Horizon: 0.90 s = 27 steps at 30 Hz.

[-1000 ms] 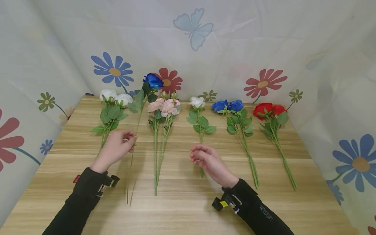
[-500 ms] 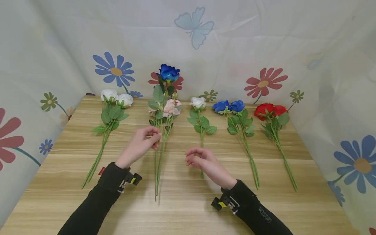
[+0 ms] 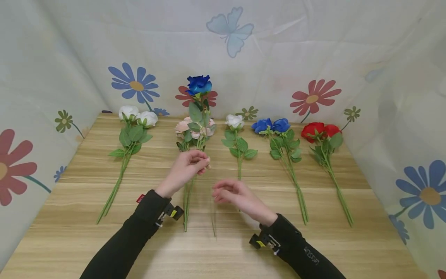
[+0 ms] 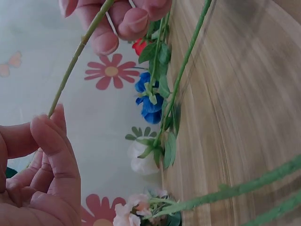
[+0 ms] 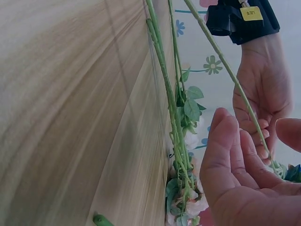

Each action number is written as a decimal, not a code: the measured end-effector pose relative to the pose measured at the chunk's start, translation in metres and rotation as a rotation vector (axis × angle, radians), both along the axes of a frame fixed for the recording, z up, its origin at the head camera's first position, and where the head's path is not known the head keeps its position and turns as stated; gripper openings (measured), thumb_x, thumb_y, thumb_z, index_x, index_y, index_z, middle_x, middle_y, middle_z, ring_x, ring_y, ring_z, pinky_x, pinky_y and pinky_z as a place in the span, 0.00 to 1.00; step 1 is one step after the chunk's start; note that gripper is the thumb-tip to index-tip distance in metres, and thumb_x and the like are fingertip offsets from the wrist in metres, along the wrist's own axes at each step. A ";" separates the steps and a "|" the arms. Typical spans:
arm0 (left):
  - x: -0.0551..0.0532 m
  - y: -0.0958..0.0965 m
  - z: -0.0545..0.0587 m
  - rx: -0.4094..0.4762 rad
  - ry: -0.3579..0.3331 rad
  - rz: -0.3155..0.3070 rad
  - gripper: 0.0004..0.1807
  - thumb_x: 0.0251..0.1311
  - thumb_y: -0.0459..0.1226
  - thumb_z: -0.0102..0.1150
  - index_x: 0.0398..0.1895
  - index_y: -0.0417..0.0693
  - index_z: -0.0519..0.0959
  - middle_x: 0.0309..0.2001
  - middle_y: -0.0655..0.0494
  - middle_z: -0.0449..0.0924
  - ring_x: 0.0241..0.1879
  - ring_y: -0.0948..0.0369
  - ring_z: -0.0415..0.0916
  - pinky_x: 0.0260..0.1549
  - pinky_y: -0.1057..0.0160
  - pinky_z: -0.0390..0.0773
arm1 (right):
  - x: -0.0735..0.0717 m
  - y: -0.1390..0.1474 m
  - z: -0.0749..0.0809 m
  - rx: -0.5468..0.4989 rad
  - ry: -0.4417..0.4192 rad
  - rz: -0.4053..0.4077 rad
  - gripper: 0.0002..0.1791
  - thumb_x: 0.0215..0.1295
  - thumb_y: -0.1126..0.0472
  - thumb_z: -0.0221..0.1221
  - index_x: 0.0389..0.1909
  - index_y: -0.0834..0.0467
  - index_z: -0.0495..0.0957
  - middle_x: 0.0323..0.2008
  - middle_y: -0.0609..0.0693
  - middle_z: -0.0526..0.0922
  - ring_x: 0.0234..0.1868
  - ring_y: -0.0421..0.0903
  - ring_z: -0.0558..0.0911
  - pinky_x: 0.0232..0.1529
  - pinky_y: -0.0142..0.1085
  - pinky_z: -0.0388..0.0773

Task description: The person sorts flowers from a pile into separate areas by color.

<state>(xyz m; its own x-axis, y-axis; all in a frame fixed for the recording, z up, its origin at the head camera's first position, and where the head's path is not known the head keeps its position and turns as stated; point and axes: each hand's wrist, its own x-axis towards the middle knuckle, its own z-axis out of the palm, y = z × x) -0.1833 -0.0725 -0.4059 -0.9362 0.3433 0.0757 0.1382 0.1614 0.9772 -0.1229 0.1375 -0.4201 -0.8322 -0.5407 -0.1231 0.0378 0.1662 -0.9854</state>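
Rose (image 3: 196, 111), blue | raised over surface (image 3: 240, 255) | left grip (image 3: 185, 168) pinching stem (image 4: 75, 59) midway; right grip (image 3: 241, 197) loose beside it, contact hard to tell | probably light, springy, bloom (image 3: 199, 84) soft and crushable: best held by stem

On the right sleeve (image 3: 303, 246) we could read roughly "LESS"; the red tag (image 3: 140, 198) on the left sleeve (image 3: 134, 236) and the yellow sticker (image 5: 250, 13) on its camera (image 5: 220, 21) were unclear.

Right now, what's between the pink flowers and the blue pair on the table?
One white rose, seen in the head view; the right hand hides part of its stem.
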 end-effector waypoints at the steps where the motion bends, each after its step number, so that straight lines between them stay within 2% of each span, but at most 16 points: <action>1: 0.000 0.002 0.000 -0.006 0.002 0.001 0.12 0.66 0.37 0.54 0.43 0.36 0.77 0.34 0.42 0.81 0.34 0.45 0.76 0.36 0.48 0.78 | 0.000 0.000 0.000 0.003 0.002 0.004 0.21 0.72 0.59 0.50 0.58 0.70 0.68 0.49 0.68 0.77 0.47 0.57 0.79 0.52 0.55 0.74; 5: 0.001 0.008 -0.001 -0.018 0.014 0.003 0.12 0.66 0.37 0.55 0.43 0.35 0.77 0.34 0.43 0.82 0.33 0.50 0.77 0.37 0.46 0.78 | 0.000 -0.003 -0.002 0.036 0.025 0.006 0.22 0.72 0.57 0.51 0.58 0.69 0.69 0.46 0.68 0.79 0.44 0.55 0.80 0.47 0.57 0.75; 11: 0.002 0.013 -0.003 -0.026 0.023 -0.018 0.12 0.67 0.39 0.54 0.45 0.38 0.77 0.35 0.46 0.81 0.37 0.41 0.76 0.37 0.49 0.78 | -0.001 -0.004 -0.005 0.076 0.073 -0.008 0.18 0.73 0.58 0.49 0.53 0.70 0.71 0.36 0.63 0.81 0.37 0.51 0.81 0.40 0.57 0.76; 15: 0.003 0.015 -0.004 -0.034 0.013 -0.034 0.12 0.67 0.40 0.53 0.46 0.41 0.77 0.37 0.41 0.80 0.39 0.40 0.75 0.38 0.47 0.77 | -0.001 -0.003 -0.008 0.075 0.101 -0.022 0.14 0.73 0.62 0.47 0.48 0.70 0.71 0.31 0.60 0.79 0.32 0.51 0.80 0.36 0.56 0.77; 18: 0.002 0.016 -0.006 -0.036 0.016 -0.044 0.12 0.68 0.39 0.52 0.46 0.40 0.76 0.39 0.38 0.80 0.38 0.41 0.76 0.38 0.48 0.78 | -0.001 -0.002 -0.010 0.072 0.121 -0.020 0.13 0.74 0.62 0.47 0.46 0.70 0.71 0.29 0.58 0.78 0.30 0.51 0.80 0.33 0.53 0.78; 22: 0.002 0.019 -0.006 -0.040 0.044 -0.059 0.12 0.68 0.38 0.51 0.47 0.37 0.76 0.39 0.39 0.80 0.37 0.44 0.77 0.34 0.54 0.79 | -0.001 -0.001 -0.011 0.071 0.144 -0.012 0.13 0.74 0.62 0.47 0.44 0.71 0.71 0.28 0.58 0.77 0.29 0.52 0.81 0.31 0.51 0.79; 27: 0.004 0.019 -0.004 -0.052 0.080 -0.062 0.13 0.69 0.38 0.51 0.46 0.37 0.76 0.38 0.41 0.80 0.36 0.44 0.78 0.34 0.53 0.80 | 0.000 0.001 -0.011 0.080 0.149 -0.018 0.13 0.73 0.62 0.47 0.43 0.70 0.70 0.28 0.58 0.77 0.29 0.52 0.81 0.31 0.51 0.78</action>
<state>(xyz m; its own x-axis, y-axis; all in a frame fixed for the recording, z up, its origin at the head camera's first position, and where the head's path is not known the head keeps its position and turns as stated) -0.1794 -0.0534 -0.4104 -0.9045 0.4060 0.1303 0.2271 0.1999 0.9531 -0.1233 0.1385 -0.4307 -0.8541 -0.5186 -0.0399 -0.1036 0.2447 -0.9640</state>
